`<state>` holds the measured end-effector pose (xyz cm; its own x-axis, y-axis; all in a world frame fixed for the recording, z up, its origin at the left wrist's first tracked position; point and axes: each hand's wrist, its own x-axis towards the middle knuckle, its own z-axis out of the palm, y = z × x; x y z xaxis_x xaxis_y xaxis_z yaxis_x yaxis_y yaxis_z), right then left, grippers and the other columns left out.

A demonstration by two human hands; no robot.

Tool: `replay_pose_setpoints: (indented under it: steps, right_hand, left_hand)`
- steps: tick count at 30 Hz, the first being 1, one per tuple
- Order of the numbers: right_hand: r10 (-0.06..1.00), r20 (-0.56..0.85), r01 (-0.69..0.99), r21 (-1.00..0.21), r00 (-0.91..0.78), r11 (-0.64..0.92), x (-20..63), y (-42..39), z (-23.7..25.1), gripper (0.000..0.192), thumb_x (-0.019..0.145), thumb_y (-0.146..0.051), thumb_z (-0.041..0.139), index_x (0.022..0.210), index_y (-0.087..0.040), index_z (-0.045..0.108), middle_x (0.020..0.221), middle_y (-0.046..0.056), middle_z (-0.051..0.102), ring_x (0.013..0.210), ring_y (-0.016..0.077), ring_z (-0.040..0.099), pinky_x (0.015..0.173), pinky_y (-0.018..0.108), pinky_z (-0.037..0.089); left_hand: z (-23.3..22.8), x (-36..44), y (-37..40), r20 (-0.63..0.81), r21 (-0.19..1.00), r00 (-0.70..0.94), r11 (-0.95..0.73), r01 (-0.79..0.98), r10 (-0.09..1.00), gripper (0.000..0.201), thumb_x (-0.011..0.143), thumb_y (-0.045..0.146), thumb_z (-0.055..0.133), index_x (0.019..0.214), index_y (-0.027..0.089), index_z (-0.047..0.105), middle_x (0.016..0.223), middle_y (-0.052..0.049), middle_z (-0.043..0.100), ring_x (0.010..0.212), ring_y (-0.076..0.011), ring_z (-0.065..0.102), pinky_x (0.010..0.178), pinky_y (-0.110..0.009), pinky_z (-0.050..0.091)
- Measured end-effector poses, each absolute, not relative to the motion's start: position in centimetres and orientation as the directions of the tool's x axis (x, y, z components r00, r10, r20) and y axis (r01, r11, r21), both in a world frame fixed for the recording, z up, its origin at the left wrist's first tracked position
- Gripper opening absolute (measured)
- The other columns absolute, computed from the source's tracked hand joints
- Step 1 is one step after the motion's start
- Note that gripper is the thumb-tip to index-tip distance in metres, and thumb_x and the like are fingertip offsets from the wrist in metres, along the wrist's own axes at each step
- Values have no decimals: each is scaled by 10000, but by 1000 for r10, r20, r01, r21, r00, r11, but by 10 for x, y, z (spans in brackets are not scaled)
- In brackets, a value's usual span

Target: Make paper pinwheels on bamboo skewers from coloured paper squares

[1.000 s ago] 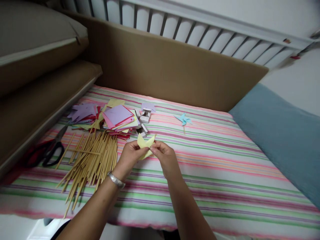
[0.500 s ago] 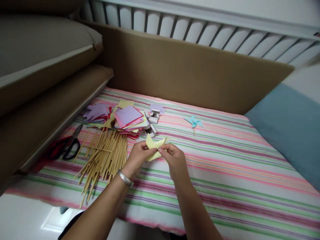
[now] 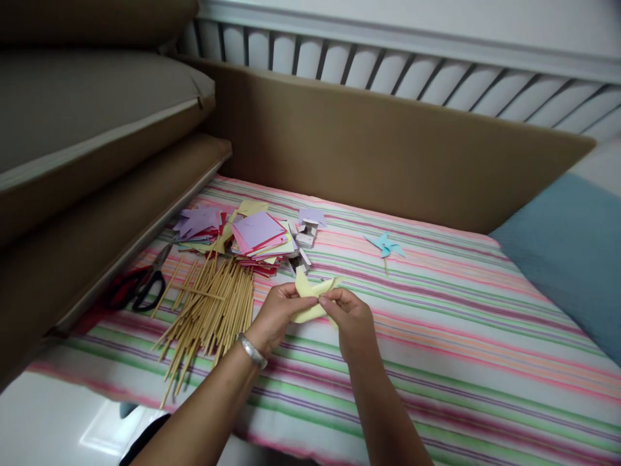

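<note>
While the left hand (image 3: 277, 314) pinches the left side of a pale-yellow folded paper piece (image 3: 310, 291) just below the frame's centre, the right hand (image 3: 356, 318) pinches its middle. Thin tan wooden sticks (image 3: 213, 309) lie left of centre; a light-blue paper pinwheel (image 3: 385, 246) lies right of centre.

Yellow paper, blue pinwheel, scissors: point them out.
Yellow paper (image 3: 310, 291), head view: between its two raised tips.
Blue pinwheel (image 3: 385, 246), head view: middle of its blades.
Scissors (image 3: 156, 263), head view: blades, near the handles.
</note>
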<state>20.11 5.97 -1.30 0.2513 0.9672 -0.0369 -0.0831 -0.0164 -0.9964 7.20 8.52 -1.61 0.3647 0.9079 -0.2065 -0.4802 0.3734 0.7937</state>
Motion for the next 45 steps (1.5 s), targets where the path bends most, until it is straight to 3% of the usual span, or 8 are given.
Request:
replay_pose_setpoints:
  steps: [13, 17, 23, 26, 29, 33, 37, 45]
  right_hand:
    - [963, 22, 41, -999, 269, 12, 198, 60, -13, 114, 662, -267, 674, 691, -189, 597, 674, -6, 613, 679, 156, 550, 655, 276, 424]
    - [969, 31, -7, -999, 246, 34, 196, 59, -10, 158, 661, -254, 681, 725, -208, 543, 749, -4, 640, 750, 170, 584, 681, 277, 444]
    - [946, 48, -94, -992, 319, 83, 187, 53, -8, 405, 667, -254, 708, 1008, -250, 490, 833, 6, 674, 797, 178, 623, 746, 323, 473]
    - [932, -42, -195, -980, 359, 31, 184, 53, -6, 563, 633, -271, 737, 1132, -242, 477, 879, 21, 681, 841, 189, 633, 797, 348, 476]
    - [965, -156, -279, -956, 211, -93, 186, 53, -4, 483, 611, -320, 744, 1049, -189, 587, 983, 65, 679, 921, 226, 621, 833, 365, 470]
    - [980, -164, -183, -973, 110, -142, 196, 53, -3, 346, 601, -336, 757, 887, -160, 675, 882, 60, 706, 850, 237, 622, 822, 369, 456]
    - [988, -146, -63, -988, 44, -143, 209, 49, -1, 319, 556, -345, 789, 806, -171, 693, 790, 44, 703, 795, 235, 611, 761, 346, 458]
    - [985, -130, -52, -989, -111, -137, 213, 35, 8, 329, 542, -382, 795, 765, -169, 682, 750, 45, 686, 742, 217, 601, 710, 331, 447]
  left_hand:
    - [-13, 73, 84, -239, 782, 347, 391, -484, 907, 326, 559, 226, 778, 852, 98, 717, 833, -98, 714, 707, -180, 630, 698, -293, 460]
    - [-14, 73, 84, -221, 769, 391, 406, -494, 894, 338, 574, 248, 771, 873, 101, 713, 854, -102, 710, 715, -177, 631, 708, -294, 456]
    - [-11, 69, 85, -215, 756, 307, 357, -548, 927, 315, 523, 243, 796, 790, 99, 712, 757, -70, 696, 632, -145, 602, 639, -265, 441]
    - [-7, 68, 84, -206, 753, 222, 299, -586, 953, 295, 524, 247, 795, 770, 116, 700, 720, -45, 682, 601, -132, 588, 601, -255, 435]
    - [-4, 70, 80, -190, 751, 212, 281, -598, 959, 299, 518, 250, 799, 766, 121, 693, 715, -37, 673, 611, -133, 586, 621, -266, 446]
    - [-5, 73, 74, -167, 777, 226, 269, -569, 960, 306, 517, 253, 799, 769, 115, 693, 731, -42, 663, 634, -133, 576, 634, -264, 436]
    - [-5, 72, 64, -162, 820, 218, 254, -512, 962, 311, 511, 266, 799, 760, 113, 691, 701, -32, 643, 608, -119, 547, 601, -244, 408]
    - [-2, 73, 35, -181, 870, 164, 236, -432, 970, 340, 470, 303, 815, 718, 120, 670, 625, -4, 605, 574, -113, 523, 605, -245, 391]
